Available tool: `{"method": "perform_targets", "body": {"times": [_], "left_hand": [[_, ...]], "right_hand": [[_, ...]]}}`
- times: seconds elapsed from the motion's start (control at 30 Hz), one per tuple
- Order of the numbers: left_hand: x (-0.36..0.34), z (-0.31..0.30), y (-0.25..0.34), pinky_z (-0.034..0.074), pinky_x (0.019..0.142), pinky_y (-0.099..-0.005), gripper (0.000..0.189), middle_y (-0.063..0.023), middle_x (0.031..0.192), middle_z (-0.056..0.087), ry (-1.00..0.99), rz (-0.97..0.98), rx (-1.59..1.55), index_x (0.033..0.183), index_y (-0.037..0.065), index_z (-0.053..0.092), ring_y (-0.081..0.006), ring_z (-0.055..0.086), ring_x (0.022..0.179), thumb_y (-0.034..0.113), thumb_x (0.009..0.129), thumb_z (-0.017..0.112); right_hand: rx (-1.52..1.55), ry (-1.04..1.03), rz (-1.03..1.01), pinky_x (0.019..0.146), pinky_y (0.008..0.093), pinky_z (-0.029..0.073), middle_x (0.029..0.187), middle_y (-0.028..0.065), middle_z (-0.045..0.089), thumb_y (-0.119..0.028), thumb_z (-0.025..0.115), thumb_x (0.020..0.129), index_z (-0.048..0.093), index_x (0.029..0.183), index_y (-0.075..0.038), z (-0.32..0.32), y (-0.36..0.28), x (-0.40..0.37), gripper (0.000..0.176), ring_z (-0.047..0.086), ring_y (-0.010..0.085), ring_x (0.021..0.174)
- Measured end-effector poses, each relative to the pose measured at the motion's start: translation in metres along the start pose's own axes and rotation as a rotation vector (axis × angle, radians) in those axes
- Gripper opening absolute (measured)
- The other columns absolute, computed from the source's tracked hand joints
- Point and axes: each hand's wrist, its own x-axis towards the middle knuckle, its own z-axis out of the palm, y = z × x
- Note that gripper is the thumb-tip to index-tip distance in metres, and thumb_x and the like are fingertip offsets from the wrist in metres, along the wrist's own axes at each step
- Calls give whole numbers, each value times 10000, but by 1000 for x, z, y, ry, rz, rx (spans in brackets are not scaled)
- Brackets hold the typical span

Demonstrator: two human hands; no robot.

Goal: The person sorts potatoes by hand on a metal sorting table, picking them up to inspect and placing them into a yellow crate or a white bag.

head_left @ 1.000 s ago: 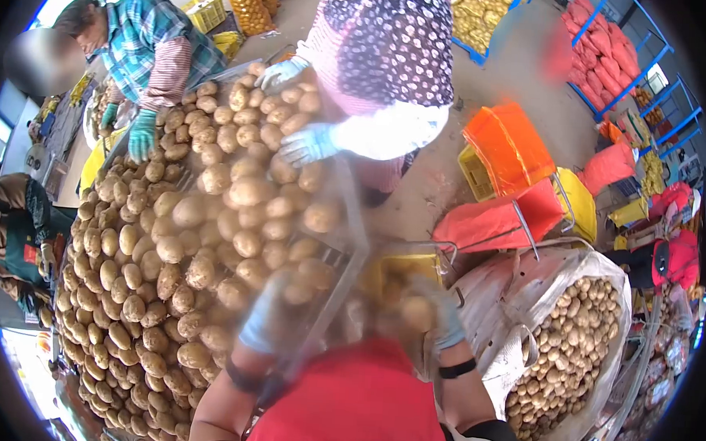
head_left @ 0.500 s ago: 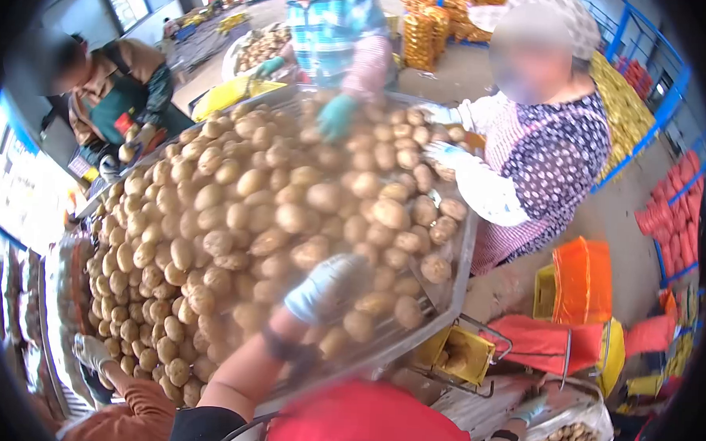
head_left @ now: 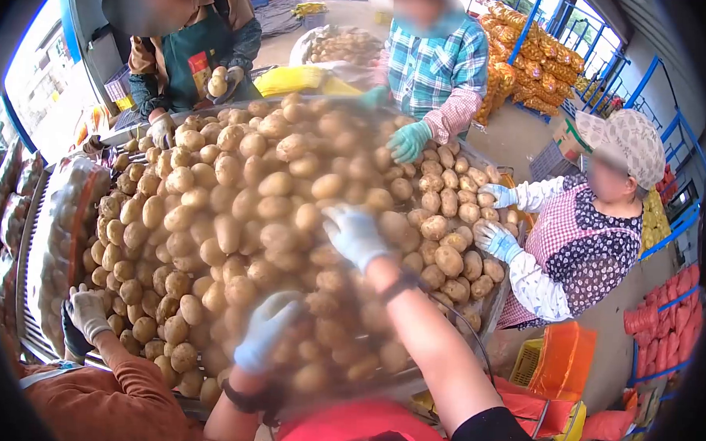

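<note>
Potatoes (head_left: 251, 204) lie heaped over a large metal sorting table in front of me, and a blur covers the middle of the heap. My left hand (head_left: 270, 330), in a pale blue and white glove, rests on the near part of the heap with its fingers stretched forward, somewhat smeared. Farther in, my right hand (head_left: 356, 236) wears the same kind of glove. It lies on the potatoes near the centre, fingers extended and apart, with no potato gripped in it.
Co-workers stand around the table; a green-gloved hand (head_left: 409, 142) and blue-gloved hands (head_left: 498, 241) touch potatoes. At left, a person in a rust-coloured sleeve (head_left: 128, 404) reaches in with a gloved hand (head_left: 87, 313). An orange sack (head_left: 565, 360) stands at right, near red net bags (head_left: 667, 337).
My right hand has come from beside the potato bag at lower right onto the heap. My left hand has shifted left and nearer to me. The view has turned right.
</note>
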Motion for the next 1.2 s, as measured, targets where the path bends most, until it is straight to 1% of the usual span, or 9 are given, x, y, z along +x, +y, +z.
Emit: {"method": "perform_targets", "body": {"times": [0.1,0.3,0.47,0.67,0.73,0.9,1.0,1.13,1.2], "left_hand": [[11,-15,2,558,837,-314,263,-83,1076,728,18,130,143,1235,13,654,-157,684,933,165,1023,624],[108,1,59,527,876,-272,249,-42,1035,710,57,314,363,1207,-7,662,-113,641,958,120,995,630],[223,36,75,530,922,-417,334,-198,1144,683,44,500,1106,1138,28,665,-376,654,1080,282,921,667],[282,70,27,564,872,-446,330,-172,1171,675,-411,318,1705,1106,45,664,-376,684,1007,283,880,697],[278,71,17,576,864,-441,344,-181,1177,679,-369,411,1780,1108,47,660,-376,696,994,278,859,712],[242,62,18,574,879,-449,476,-108,1286,652,-292,112,253,1369,90,591,-265,676,1008,422,1028,596],[202,73,31,566,916,-458,536,-120,1317,639,-283,-193,-460,1398,97,560,-285,664,1060,498,1045,518],[177,72,8,556,951,-466,655,-143,1319,623,-244,-149,-505,1452,105,498,-323,633,1145,607,1057,357],[128,109,33,481,1072,-447,684,-140,1365,590,-294,-154,-385,1443,58,508,-274,575,1261,592,1076,290]], "right_hand": [[-233,-270,283,1012,452,485,1157,147,710,-334,578,979,701,1196,-134,25,7,53,320,631,382,1143],[-94,-550,210,843,492,531,1038,157,719,-387,572,960,684,1133,-116,5,28,48,341,678,348,1003],[-130,-172,62,818,517,521,1066,137,687,-307,651,896,688,1065,-133,-34,15,-10,245,653,356,993],[-379,-78,174,881,468,486,1032,96,659,-153,712,817,704,1041,-156,-79,42,-121,224,610,360,1033],[-6,136,239,931,462,486,1064,117,669,-101,701,840,696,1054,-115,-84,83,-162,214,604,362,1062],[-61,208,536,878,409,529,1035,140,691,-145,694,925,670,1087,-59,-114,120,-206,185,651,335,940],[674,549,833,836,344,542,1013,108,686,-174,667,977,648,1128,-50,-97,135,-227,196,655,221,900],[1229,588,872,822,286,553,1005,53,685,-172,582,1040,602,1274,-36,-116,78,-203,272,649,149,872],[1124,287,1012,840,289,560,1059,40,670,-186,580,1044,572,1330,-26,-137,7,-163,327,651,127,935]]}}
